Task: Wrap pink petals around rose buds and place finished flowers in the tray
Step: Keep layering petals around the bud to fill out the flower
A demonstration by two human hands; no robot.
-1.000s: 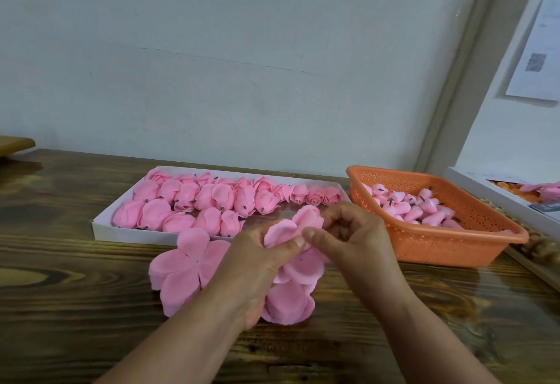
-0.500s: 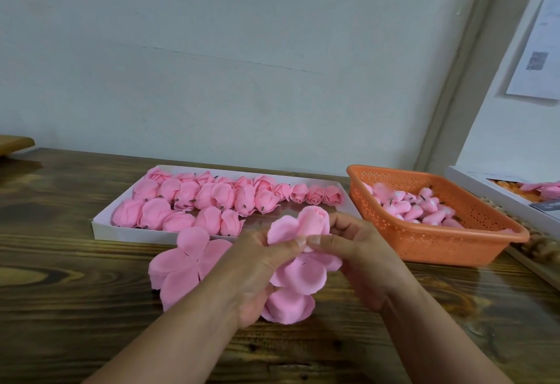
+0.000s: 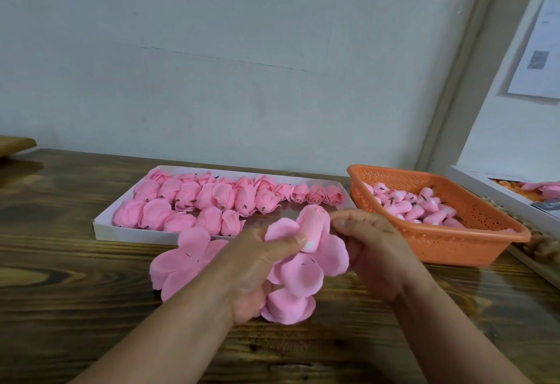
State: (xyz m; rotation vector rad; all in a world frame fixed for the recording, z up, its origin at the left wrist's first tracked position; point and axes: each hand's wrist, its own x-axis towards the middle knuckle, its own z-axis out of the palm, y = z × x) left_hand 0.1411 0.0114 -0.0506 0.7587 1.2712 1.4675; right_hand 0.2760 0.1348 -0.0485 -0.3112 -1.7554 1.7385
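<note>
Pink petals (image 3: 306, 274) are showing one soft, even pink, matching the finished flowers (image 3: 212, 201) lying in a white tray (image 3: 106, 227). The orange basket (image 3: 454, 244) is showing a dotted perforation pattern. The table (image 3: 60, 308) is showing dark brown, streaky wood grain.

Two hands work at the table: the left hand (image 3: 248, 265) and the right hand (image 3: 372, 250). One white tray (image 3: 104, 227) holds about two dozen finished flowers (image 3: 209, 198); an exact count cannot be made where they overlap. One orange basket (image 3: 454, 247) holds a heap of buds (image 3: 415, 207), too crowded to count. One bud (image 3: 313, 226) is held, with one petal sheet (image 3: 303, 274) around it. A second petal sheet (image 3: 181, 259) lies flat.
</note>
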